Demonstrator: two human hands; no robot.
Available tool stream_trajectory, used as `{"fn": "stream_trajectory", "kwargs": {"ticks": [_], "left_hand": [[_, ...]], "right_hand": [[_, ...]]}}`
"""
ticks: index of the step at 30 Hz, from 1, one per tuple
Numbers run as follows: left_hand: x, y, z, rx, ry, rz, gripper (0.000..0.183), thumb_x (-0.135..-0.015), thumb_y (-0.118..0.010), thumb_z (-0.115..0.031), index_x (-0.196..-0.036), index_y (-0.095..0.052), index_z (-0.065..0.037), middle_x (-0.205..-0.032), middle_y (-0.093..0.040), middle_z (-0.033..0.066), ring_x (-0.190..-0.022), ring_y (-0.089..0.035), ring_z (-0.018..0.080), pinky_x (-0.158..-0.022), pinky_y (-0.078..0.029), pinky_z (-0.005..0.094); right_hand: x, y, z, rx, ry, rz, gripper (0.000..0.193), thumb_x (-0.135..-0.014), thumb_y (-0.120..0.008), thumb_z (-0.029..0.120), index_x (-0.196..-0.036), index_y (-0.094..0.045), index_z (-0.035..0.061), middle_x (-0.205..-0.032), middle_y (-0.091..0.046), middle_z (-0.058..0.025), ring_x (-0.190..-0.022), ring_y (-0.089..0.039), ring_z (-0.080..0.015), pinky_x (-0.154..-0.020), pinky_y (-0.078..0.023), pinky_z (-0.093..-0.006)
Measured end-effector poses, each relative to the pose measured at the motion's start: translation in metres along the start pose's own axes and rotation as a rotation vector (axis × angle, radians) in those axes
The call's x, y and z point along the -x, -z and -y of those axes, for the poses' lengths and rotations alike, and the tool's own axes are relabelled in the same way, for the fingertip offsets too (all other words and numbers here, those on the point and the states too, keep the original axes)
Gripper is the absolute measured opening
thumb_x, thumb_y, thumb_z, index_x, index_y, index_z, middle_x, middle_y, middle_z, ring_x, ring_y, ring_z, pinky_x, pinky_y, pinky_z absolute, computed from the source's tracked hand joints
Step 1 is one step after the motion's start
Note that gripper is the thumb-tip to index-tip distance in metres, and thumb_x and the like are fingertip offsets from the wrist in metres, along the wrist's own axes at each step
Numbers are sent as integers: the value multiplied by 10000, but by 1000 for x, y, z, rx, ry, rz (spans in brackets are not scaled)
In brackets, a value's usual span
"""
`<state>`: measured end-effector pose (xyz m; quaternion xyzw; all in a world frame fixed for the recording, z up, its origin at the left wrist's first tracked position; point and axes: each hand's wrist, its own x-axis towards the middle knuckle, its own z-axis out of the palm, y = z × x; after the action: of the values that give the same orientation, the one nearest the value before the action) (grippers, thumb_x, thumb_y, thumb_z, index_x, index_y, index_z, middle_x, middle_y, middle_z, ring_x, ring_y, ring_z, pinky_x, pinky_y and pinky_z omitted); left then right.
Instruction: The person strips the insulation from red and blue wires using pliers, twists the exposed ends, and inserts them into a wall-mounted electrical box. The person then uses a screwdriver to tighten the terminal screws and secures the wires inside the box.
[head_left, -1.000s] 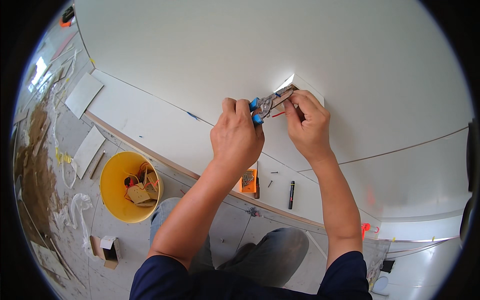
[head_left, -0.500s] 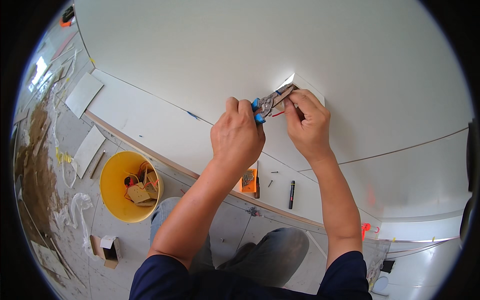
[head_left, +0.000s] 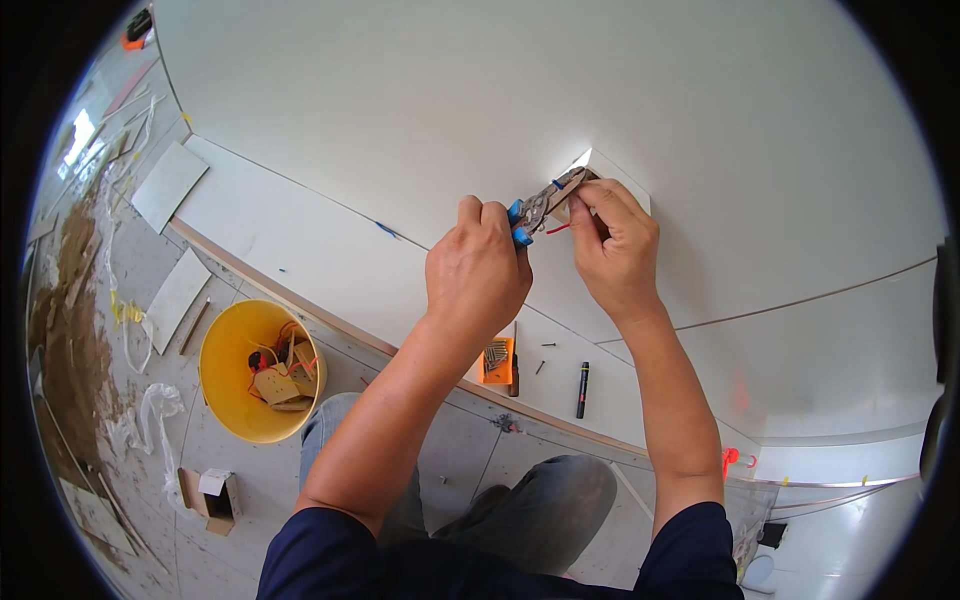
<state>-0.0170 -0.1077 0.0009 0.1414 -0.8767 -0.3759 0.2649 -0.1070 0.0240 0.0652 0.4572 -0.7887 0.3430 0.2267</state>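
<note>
My left hand (head_left: 474,268) is closed around the blue handles of a pair of wire strippers (head_left: 542,205). The tool's metal jaws reach the opening of a small white box (head_left: 622,180) on the large pale panel. Right beside the jaw tips, the fingers of my right hand (head_left: 618,243) are pinched together at the box's opening. A short red wire (head_left: 558,229) sticks out below those fingertips, and it seems to run into the pinch. Most of the inside of the box is hidden by my fingers and the jaws.
Below, a white ledge (head_left: 290,235) bears an orange tray of screws (head_left: 497,372), a screwdriver (head_left: 515,372), loose screws and a black marker (head_left: 583,390). On the floor at left stand a yellow bucket (head_left: 222,375) with offcuts and wires, and a small open carton (head_left: 218,497).
Almost nothing differs. My left hand and the wire strippers have shifted very slightly to the right, while my right hand stays at the box.
</note>
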Motion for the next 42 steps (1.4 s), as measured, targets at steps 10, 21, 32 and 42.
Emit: {"fn": "stream_trajectory", "kwargs": {"ticks": [10, 21, 32, 42], "left_hand": [[0, 0, 1, 23, 2, 23, 204, -886, -727, -105, -946, -564, 1, -985, -586, 178, -722, -690, 376, -620, -555, 460], [0, -1, 3, 19, -8, 8, 199, -891, -726, -96, -944, -562, 2, -979, -584, 179, -716, -690, 375, -617, -554, 459], [-1, -3, 6, 44, -60, -14, 185, -900, -716, -91, -964, -572, 7, -1001, -590, 184, -767, -684, 381, -662, -563, 471], [0, -6, 6, 69, -52, 0, 188, -904, -708, -96, -960, -556, -1, -993, -589, 189, -764, -677, 389, -662, -557, 477]], "right_hand": [[0, -1, 0, -4, 7, 6, 74, -959, -678, -93, -1001, -693, -34, -942, -712, -65, -708, -629, -131, -618, -522, -269], [0, -1, -1, -9, 12, 3, 55, -965, -689, -79, -999, -695, -36, -949, -714, -68, -715, -628, -134, -625, -521, -271], [0, 1, -2, -20, -10, 5, 97, -917, -723, -66, -994, -723, -7, -954, -748, -89, -691, -682, -224, -609, -534, -323], [1, 1, 0, -28, -26, 3, 94, -923, -717, -65, -995, -720, -6, -973, -756, -91, -710, -686, -234, -622, -540, -325]]}}
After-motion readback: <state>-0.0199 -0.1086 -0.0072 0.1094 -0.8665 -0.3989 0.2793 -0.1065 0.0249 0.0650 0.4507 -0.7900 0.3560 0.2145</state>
